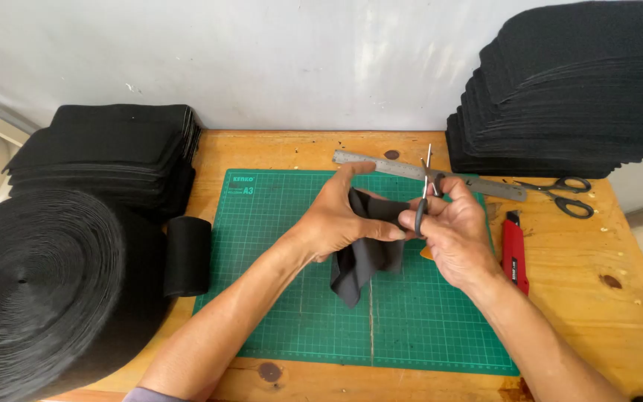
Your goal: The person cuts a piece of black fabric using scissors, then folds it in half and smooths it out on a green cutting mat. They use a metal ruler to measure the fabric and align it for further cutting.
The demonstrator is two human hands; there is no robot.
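Holding a piece of black cloth above the green cutting mat, with the left hand pinching the upper edge between thumb and fingers and the right hand closed around the dark handles of small scissors, blades pointing up beside the cloth's top corner. Judged soft, thin and light: hanging limp below the grip, folding on itself, free lower corner drooping toward the mat. Likely to slip and bunch unless kept taut, so best taken near the edge being cut, close beside the blades, as the left fingers do here. Lying behind the hands, a steel ruler; to the right, a red utility knife and a second pair of black-handled scissors, all resting on the wooden table. Stacked at far right, a tall pile of black cut pieces; at far left, a lower stack of black pieces, a large coiled roll of black band and a small black roll just beside the mat.
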